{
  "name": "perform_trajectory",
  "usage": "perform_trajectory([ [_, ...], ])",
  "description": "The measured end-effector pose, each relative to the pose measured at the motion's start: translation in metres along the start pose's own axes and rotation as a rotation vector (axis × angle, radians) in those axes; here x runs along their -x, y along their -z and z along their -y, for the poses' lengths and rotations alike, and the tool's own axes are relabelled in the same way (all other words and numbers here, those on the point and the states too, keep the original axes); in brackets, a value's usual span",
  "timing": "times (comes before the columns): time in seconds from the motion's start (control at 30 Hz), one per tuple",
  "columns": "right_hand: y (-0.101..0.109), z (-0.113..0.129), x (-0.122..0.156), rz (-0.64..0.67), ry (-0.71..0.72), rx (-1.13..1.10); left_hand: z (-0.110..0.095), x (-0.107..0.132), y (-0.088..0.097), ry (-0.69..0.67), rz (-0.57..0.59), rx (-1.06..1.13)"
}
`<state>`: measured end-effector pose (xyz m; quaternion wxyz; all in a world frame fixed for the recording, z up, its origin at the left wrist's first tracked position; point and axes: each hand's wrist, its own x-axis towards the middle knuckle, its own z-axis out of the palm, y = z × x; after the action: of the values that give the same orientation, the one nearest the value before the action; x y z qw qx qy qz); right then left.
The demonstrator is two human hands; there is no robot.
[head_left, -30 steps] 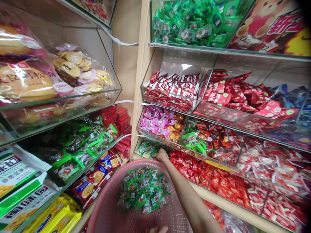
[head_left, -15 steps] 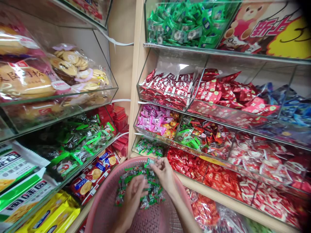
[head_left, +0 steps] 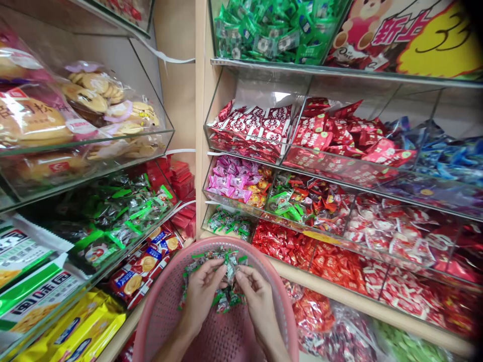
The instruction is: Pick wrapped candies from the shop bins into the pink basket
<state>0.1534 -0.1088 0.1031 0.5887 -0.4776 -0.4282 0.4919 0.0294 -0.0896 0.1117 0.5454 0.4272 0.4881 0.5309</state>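
A small wrapped candy with green ends and a clear, silvery middle is between my two hands, over the pink plastic basket. My left hand pinches its left side with thumb and fingers. On the other side, my right hand has its fingers closed at the candy's edge. Beneath both hands, a heap of similar green-ended candies lies in the far part of the basket, partly hidden by my fingers.
Ahead, a small clear bin holds green-ended candies. To the right rise tiered clear bins of red candies and pink candies. Shelves on the left carry bagged pastries, green packets and yellow packages.
My left hand has moved up to meet the candy, and my right hand has come down slightly with it. The view has shifted a little to the right.
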Motion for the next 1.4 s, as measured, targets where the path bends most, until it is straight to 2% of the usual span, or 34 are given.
perform_trajectory([
  [0.2, 0.006, -0.003, 0.004, -0.105, -0.022, -0.068, -0.001, 0.0, -0.003, 0.013, 0.03, -0.017],
  [0.53, 0.01, -0.002, 0.009, -0.134, -0.061, -0.056, 0.001, -0.006, -0.002, 0.028, 0.057, -0.067],
  [0.73, 0.012, -0.007, 0.011, -0.111, -0.079, -0.052, 0.006, -0.012, -0.001, -0.119, 0.046, -0.211],
  [0.83, 0.012, -0.01, 0.012, -0.112, -0.091, -0.042, 0.009, -0.015, -0.001, -0.15, 0.046, -0.252],
  [1.13, 0.01, -0.033, 0.023, -0.22, -0.142, -0.07, 0.03, -0.014, -0.001, -0.235, -0.022, -0.426],
  [1.27, 0.013, -0.046, 0.027, -0.245, -0.188, -0.106, 0.048, -0.017, 0.001, -0.18, 0.006, -0.419],
  [1.4, 0.02, -0.053, 0.031, -0.217, -0.258, -0.18, 0.055, -0.017, -0.001, 0.012, 0.106, -0.269],
])
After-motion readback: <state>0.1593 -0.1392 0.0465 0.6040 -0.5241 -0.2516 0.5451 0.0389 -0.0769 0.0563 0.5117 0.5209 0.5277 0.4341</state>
